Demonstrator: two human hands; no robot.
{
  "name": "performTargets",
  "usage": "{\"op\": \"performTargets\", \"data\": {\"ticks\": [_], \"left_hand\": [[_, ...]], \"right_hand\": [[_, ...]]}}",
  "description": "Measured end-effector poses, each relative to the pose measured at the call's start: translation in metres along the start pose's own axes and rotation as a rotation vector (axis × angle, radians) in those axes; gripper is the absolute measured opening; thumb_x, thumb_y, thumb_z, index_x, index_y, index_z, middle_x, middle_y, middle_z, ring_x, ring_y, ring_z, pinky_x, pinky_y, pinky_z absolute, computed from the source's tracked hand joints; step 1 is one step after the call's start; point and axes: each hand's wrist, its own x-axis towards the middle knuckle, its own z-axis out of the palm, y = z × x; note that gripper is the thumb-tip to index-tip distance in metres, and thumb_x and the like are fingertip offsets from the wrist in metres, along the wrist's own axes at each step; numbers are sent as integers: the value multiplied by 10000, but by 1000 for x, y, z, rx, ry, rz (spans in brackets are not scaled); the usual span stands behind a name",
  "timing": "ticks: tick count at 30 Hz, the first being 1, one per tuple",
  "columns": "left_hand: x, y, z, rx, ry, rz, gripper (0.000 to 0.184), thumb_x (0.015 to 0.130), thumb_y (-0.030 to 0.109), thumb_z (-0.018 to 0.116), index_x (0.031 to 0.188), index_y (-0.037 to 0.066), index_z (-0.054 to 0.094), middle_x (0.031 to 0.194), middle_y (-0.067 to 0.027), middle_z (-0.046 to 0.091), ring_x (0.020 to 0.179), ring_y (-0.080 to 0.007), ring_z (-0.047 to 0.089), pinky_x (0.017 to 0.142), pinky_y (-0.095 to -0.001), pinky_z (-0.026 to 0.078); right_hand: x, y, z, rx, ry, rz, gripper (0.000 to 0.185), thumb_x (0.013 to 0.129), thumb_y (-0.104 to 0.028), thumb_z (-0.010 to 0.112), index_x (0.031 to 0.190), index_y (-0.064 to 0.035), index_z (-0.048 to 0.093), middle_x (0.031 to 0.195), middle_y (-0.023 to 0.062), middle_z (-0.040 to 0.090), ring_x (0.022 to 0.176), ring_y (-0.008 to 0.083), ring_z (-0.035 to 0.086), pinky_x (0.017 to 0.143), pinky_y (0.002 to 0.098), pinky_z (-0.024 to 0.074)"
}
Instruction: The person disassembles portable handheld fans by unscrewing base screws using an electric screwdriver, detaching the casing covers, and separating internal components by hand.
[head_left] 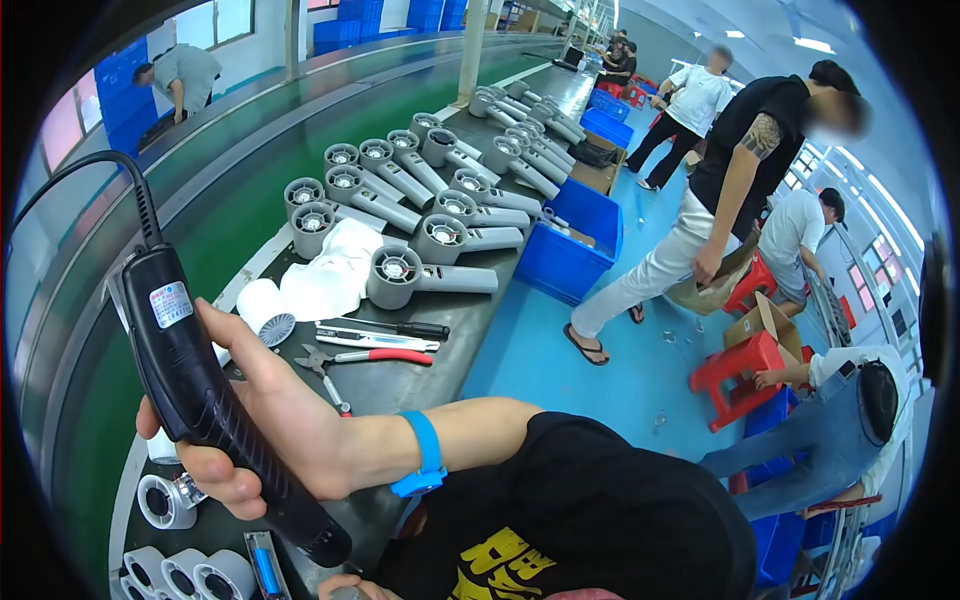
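Observation:
My right hand (pixel 290 430), with a blue band (pixel 425 455) on its wrist, is wrapped round a black corded electric screwdriver (pixel 205 385). Its cable end points up and left, its nose down toward the bottom edge; no bit can be made out. Just below that nose, my left hand (pixel 365 586) shows only partly, its fingers on a grey part (pixel 347 593) mostly cut off by the frame. Beyond my right hand lie red-handled cutting pliers (pixel 375 356), a utility knife (pixel 372 339) and a black-handled screwdriver (pixel 424 329).
Several grey handheld fans (pixel 445 240) stretch along the bench, beside white wrapping (pixel 330 280) and a white grille piece (pixel 265 310). Round housings (pixel 165 500) and a blue battery (pixel 266 566) lie lower left. A green conveyor (pixel 200 240) runs behind. Blue bins (pixel 570 245) and people (pixel 750 170) occupy the right.

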Motion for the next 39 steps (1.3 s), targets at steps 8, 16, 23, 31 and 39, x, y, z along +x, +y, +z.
{"op": "performTargets", "data": {"ticks": [8, 16, 23, 31, 39], "left_hand": [[0, -2, -5, -25, -27, 13, 294, 949, 166, 564, 1176, 31, 433, 781, -97, 510, 500, -156, 479, 424, -266, 381], [1, -2, -7, -28, -32, 16, 301, 947, 158, 567, 1182, 37, 424, 785, -101, 513, 503, -168, 486, 437, -276, 412], [4, -1, -7, 23, -23, 32, 287, 955, 163, 551, 1176, 41, 414, 779, -103, 508, 506, -176, 486, 440, -273, 411], [20, -4, 7, 108, 151, 94, 116, 893, -10, 418, 1002, 14, 448, 608, -27, 390, 395, -92, 346, 343, -219, 289], [33, 7, -3, 139, -52, 4, 157, 942, 28, 489, 1083, -42, 482, 771, -104, 559, 574, -95, 494, 536, -221, 416]], "right_hand": [[5, 7, -3, 72, 23, 28, 806, 838, -794, 233, 994, -66, 545, 551, 19, 460, 392, 122, 411, 363, 272, 359], [6, 7, -3, 63, 18, 20, 819, 832, -802, 233, 994, -61, 543, 546, 21, 454, 384, 119, 399, 355, 270, 352], [5, 6, -7, 77, -23, -44, 758, 836, -790, 283, 960, -79, 515, 521, -14, 458, 397, 101, 416, 373, 246, 346], [10, -2, -23, 196, -13, -56, 769, 828, -781, 310, 966, -60, 541, 554, 16, 444, 431, 128, 408, 417, 294, 342], [21, -2, -49, 229, -308, -152, 206, 988, -129, 366, 1150, -28, 443, 707, 42, 524, 558, 155, 541, 517, 286, 492]]}}
